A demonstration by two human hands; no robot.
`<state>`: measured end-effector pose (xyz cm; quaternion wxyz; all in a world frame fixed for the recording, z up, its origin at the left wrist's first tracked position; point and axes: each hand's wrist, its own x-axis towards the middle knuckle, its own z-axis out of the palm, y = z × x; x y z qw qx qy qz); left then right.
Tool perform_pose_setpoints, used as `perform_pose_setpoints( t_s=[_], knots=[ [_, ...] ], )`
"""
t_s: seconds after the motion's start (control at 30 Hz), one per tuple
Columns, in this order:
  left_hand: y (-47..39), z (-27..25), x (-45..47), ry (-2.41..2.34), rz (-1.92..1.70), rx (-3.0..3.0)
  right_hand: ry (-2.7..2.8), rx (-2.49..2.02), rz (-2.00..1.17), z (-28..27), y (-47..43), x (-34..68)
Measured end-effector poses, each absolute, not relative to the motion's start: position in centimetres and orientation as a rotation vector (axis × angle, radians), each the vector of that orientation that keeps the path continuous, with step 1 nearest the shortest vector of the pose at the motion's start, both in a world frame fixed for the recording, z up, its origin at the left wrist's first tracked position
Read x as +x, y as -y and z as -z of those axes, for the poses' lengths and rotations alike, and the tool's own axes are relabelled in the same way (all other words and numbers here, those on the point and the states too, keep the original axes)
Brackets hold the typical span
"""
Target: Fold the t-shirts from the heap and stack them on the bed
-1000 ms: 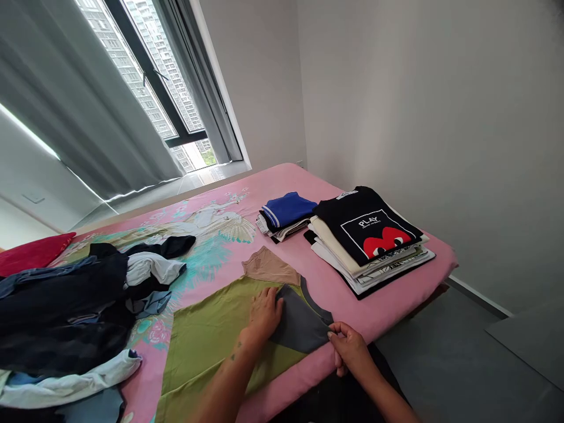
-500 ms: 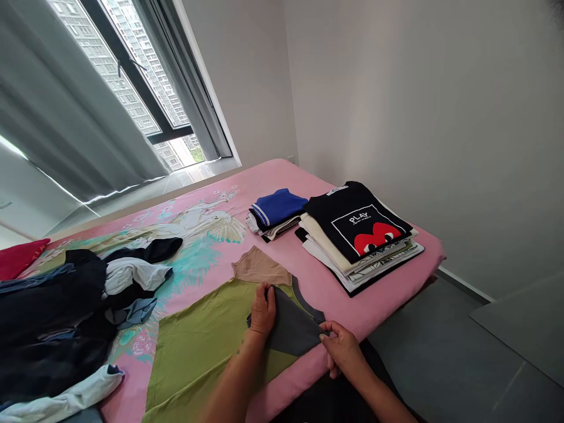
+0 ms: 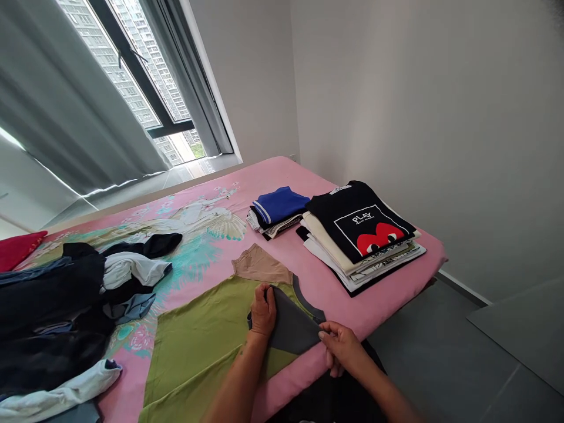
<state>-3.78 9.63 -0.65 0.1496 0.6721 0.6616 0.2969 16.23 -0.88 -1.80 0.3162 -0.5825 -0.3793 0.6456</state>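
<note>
A green T-shirt (image 3: pixel 198 335) with one tan sleeve (image 3: pixel 259 264) and one dark grey sleeve (image 3: pixel 288 326) lies spread on the bed's near edge. The grey sleeve is folded in over the shirt's body. My left hand (image 3: pixel 263 310) is closed on the edge of that sleeve, over the shirt. At the collar end, my right hand (image 3: pixel 341 346) pinches the grey fabric between thumb and fingers. The neckband (image 3: pixel 308 302) curves between the two sleeves, facing right.
To the right stands a stack of folded shirts, a black printed T-shirt (image 3: pixel 359 220) on top. Behind it is a smaller pile topped by blue cloth (image 3: pixel 282 204). Loose dark clothes (image 3: pixel 48 305) heap at the left of the pink bed sheet (image 3: pixel 282 173). A wall (image 3: pixel 396 117) rises beyond.
The view has shifted very slightly. Both hands keep their grip on the grey sleeve, and the shirt lies as before.
</note>
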Motion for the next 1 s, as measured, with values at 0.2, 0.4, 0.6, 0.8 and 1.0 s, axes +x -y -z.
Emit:
perform_pose_setpoints(
  t_s=[0.2,0.4,0.6,0.8,1.0],
  knots=[
    [-9.9,0.3,-3.4,-1.922,-0.733,1.984,1.03,-1.595,-1.595,2.9,1.1,16.3],
    [-11.3,-1.7,-2.7,-1.887,-0.603,2.062,1.052,-1.789,-1.467,3.2,1.1,15.6],
    [-7.0,-4.2,-4.3,-1.655,-0.654,2.274,1.198,-1.842,-1.075,1.1,2.6,16.6],
    [-2.8,-1.9,-6.4,-1.313,-0.497,2.59,1.7,-1.432,-0.605,-2.7,3.1,13.0],
    [-2.8,0.5,-7.8,-1.607,-0.383,2.651,2.244,-1.527,-0.334,1.4,1.0,9.5]
  ],
)
